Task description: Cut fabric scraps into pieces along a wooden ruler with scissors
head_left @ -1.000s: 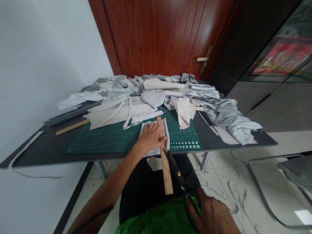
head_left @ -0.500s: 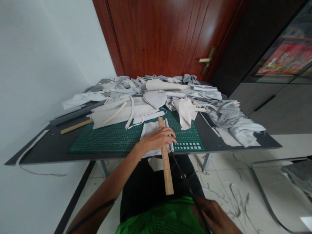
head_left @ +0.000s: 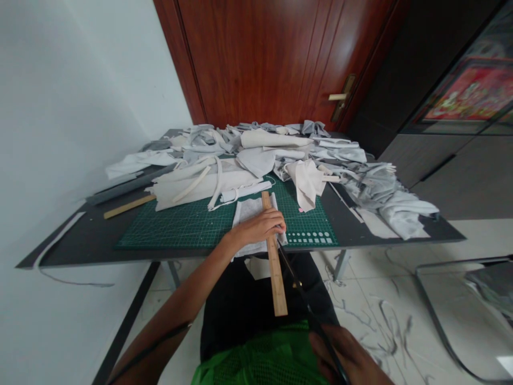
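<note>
In the head view, rests the left hand point(head_left: 265, 224), with fingers half curled, across the wooden ruler point(head_left: 277, 283) and grey fabric point(head_left: 247, 211) at the front edge of the desk point(head_left: 86, 243); cannot tell if pinching either. Grips black scissors point(head_left: 303, 297) in the closed right hand point(head_left: 342, 350), outside that edge, pointing toward the fabric.

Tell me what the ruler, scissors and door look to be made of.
Ruler: probably matte wood or bamboo, given its tan colour. Scissors: likely dark metal, from their slim shape and brassy pivot; finish too blurred to judge. Door: wood or veneer, seemingly varnished, since reddish-brown grain shows under a sheen.
</note>
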The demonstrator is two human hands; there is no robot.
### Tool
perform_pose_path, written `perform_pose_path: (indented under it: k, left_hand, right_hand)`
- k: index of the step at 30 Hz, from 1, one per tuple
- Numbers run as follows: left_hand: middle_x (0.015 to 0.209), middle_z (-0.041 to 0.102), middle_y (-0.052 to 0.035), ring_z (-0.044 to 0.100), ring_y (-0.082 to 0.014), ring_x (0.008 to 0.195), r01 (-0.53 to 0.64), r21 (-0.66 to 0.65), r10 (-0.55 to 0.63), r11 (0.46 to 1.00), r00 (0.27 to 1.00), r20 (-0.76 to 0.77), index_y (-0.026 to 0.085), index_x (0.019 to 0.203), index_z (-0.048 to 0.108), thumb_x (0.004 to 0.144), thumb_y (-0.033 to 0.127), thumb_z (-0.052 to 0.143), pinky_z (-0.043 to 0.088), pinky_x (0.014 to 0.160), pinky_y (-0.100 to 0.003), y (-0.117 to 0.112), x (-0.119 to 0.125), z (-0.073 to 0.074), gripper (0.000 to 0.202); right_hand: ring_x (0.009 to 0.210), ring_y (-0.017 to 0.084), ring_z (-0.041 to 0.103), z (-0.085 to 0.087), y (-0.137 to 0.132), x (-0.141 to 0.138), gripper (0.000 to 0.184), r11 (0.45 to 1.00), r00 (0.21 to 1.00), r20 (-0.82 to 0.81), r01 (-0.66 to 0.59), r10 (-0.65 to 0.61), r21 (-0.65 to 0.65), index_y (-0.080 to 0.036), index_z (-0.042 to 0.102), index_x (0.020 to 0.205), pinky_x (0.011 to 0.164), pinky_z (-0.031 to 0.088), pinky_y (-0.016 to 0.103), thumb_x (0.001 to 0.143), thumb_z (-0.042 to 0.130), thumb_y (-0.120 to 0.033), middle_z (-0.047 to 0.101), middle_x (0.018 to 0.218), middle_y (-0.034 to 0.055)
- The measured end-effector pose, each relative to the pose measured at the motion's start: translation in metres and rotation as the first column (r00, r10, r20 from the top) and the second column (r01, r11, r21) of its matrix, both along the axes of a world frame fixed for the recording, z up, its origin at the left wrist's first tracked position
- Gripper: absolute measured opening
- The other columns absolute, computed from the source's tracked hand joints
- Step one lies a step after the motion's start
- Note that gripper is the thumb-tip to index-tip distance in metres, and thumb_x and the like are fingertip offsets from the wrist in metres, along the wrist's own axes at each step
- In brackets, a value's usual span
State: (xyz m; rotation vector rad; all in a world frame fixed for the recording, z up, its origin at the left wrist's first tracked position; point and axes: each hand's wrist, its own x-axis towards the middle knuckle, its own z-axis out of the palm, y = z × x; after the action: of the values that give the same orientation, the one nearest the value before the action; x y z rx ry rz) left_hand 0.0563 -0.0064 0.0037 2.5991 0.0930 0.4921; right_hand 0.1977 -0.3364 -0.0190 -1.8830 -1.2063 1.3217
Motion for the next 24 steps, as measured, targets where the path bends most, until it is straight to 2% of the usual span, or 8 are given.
perform_pose_path:
  k: [3,5,9,15,19,24]
  left_hand:
    - [0.096,0.064,-0.0054,0.057,-0.0215,0.098,-0.022,0.012,0.022,1.000,1.000,-0.015,0.019,0.091,0.063,0.108,0.027,0.049,0.044,0.098,-0.036,-0.001,0.000,0.001,0.022]
    - [0.095,0.064,-0.0051,0.057,-0.0213,0.098,-0.031,0.018,0.031,0.999,0.999,-0.027,0.019,0.091,0.062,0.108,0.028,0.049,0.044,0.098,-0.036,-0.001,0.001,0.001,0.023]
    - [0.096,0.064,-0.0052,0.058,-0.0212,0.097,-0.031,0.028,0.032,0.999,0.999,-0.025,0.019,0.093,0.062,0.108,0.028,0.048,0.045,0.098,-0.037,-0.002,0.001,0.001,0.023]
    - [0.096,0.064,-0.0048,0.058,-0.0211,0.097,-0.039,0.034,0.041,0.999,0.999,-0.034,0.020,0.091,0.062,0.106,0.024,0.050,0.045,0.098,-0.037,-0.003,0.001,0.003,0.019]
    - [0.097,0.064,-0.0048,0.058,-0.0210,0.099,-0.038,0.036,0.039,0.999,0.999,-0.034,0.020,0.093,0.062,0.106,0.024,0.051,0.044,0.099,-0.036,-0.002,0.002,0.001,0.018]
    - [0.098,0.064,-0.0049,0.058,-0.0212,0.100,-0.043,0.047,0.044,0.998,0.999,-0.023,0.020,0.094,0.062,0.106,0.025,0.051,0.044,0.100,-0.037,0.000,0.002,-0.003,0.017]
  right_hand:
    - [0.074,0.023,0.065,-0.002,0.002,-0.002,0.069,1.000,0.999,0.049,0.007,-0.008,0.022,-0.023,0.077,0.101,0.069,0.055,0.029,0.085,0.052,-0.085,0.071,0.077,0.0060]
    - [0.076,0.023,0.066,-0.003,0.005,-0.003,0.069,1.000,0.996,0.081,-0.030,0.030,-0.002,-0.023,0.076,0.093,0.070,0.054,0.029,0.086,0.047,-0.086,0.072,0.079,0.0067]
    - [0.065,0.019,0.062,-0.007,0.010,-0.008,0.071,0.987,0.986,0.078,-0.138,0.144,-0.085,-0.022,0.066,0.075,0.062,0.048,0.028,0.090,0.037,-0.085,0.066,0.067,0.0043]
    - [0.064,0.017,0.055,-0.020,0.010,-0.010,0.068,0.984,0.983,0.075,-0.164,0.169,-0.068,-0.021,0.056,0.072,0.058,0.038,0.028,0.094,0.033,-0.081,0.060,0.067,0.0034]
    - [0.057,0.015,0.047,-0.022,0.010,-0.012,0.068,0.991,0.992,0.046,-0.116,0.120,-0.073,-0.023,0.050,0.069,0.054,0.033,0.028,0.091,0.031,-0.085,0.052,0.061,0.0010]
    - [0.054,0.013,0.044,-0.010,0.013,-0.018,0.072,0.987,0.992,-0.107,-0.081,0.066,-0.139,-0.024,0.045,0.067,0.053,0.034,0.027,0.082,0.033,-0.093,0.047,0.058,-0.0005]
